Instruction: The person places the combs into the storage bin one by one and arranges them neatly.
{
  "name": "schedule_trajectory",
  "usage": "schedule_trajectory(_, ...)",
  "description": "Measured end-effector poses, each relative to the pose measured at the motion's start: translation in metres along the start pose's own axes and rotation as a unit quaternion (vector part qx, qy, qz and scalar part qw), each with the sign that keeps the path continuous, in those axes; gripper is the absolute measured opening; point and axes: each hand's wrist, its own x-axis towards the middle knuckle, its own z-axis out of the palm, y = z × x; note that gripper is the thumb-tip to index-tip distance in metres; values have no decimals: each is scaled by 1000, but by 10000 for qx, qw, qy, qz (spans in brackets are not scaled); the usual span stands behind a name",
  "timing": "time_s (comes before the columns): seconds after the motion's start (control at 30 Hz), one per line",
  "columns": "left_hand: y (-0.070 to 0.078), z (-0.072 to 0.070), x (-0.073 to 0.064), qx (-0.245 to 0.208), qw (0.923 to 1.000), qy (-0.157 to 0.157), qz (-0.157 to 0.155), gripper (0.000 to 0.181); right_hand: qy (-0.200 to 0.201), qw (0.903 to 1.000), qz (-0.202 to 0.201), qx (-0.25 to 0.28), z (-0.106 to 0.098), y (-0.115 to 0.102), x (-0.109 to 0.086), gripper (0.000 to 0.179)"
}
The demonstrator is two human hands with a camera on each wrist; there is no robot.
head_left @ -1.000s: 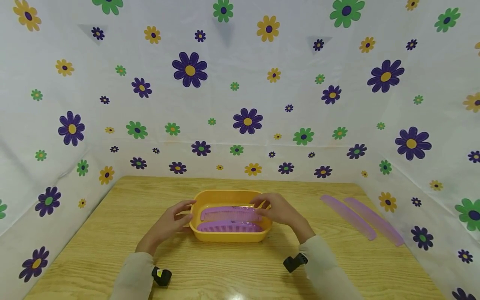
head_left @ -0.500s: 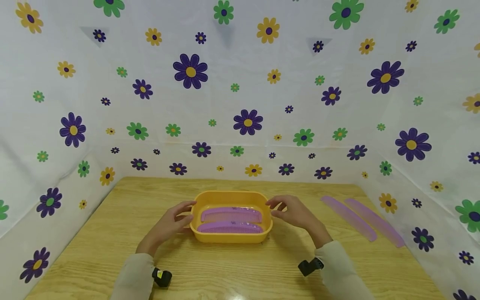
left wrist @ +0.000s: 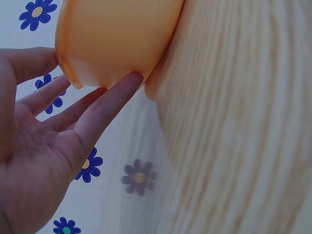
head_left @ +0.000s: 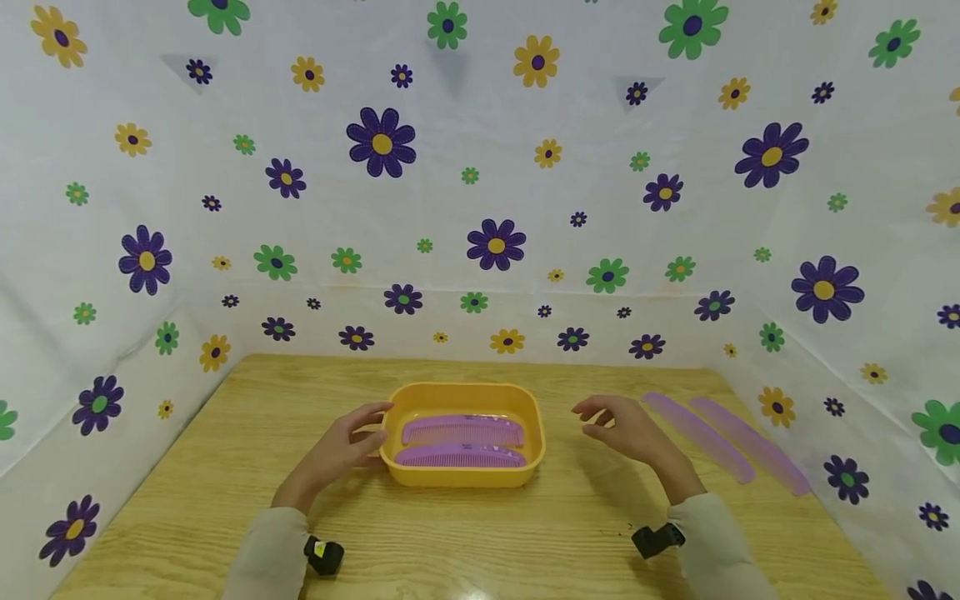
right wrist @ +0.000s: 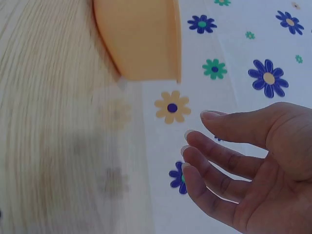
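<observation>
A yellow plastic basin point(head_left: 461, 477) stands on the table with two purple combs in it, a rear comb point(head_left: 462, 427) and a front comb point(head_left: 460, 456), lying nearly parallel. My left hand point(head_left: 333, 450) is at the basin's left end. In the left wrist view its extended fingers point(left wrist: 105, 109) touch the outer wall and rim. Off to the right of the basin, my right hand point(head_left: 630, 429) is raised above the table, fingers loosely bent and holding nothing. The right wrist view shows space between its fingertips and the basin wall point(right wrist: 139, 39).
Two more purple combs lie slantwise on the table at the right, an inner comb point(head_left: 697, 435) close to my right hand and an outer comb point(head_left: 750, 446) beside it. A flower-printed white cloth point(head_left: 442, 192) encloses the back and sides of the wooden table point(head_left: 450, 542).
From over the basin's right end, my right hand has drawn away to the right, toward the loose combs. The left hand, the basin and its combs hold their places.
</observation>
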Motion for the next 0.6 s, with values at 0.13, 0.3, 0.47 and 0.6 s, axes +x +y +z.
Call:
schedule_trajectory(0.13, 0, 1, 1, 27, 10000, -11, 67, 54, 102, 9998, 0, -161, -5, 14, -11, 24)
schedule_trajectory(0.3, -1, 1, 1, 28, 10000, -60, 53, 54, 121, 9996, 103, -219, -11, 30, -24, 24)
schedule_trajectory(0.47, -1, 1, 0, -12, 10000, -76, 42, 55, 165, 9992, 282, -232, -19, 43, -36, 24)
schedule_trajectory(0.6, 0, 1, 0, -28, 10000, -32, 3, 55, 343, 9986, 319, -252, -26, 52, -41, 24)
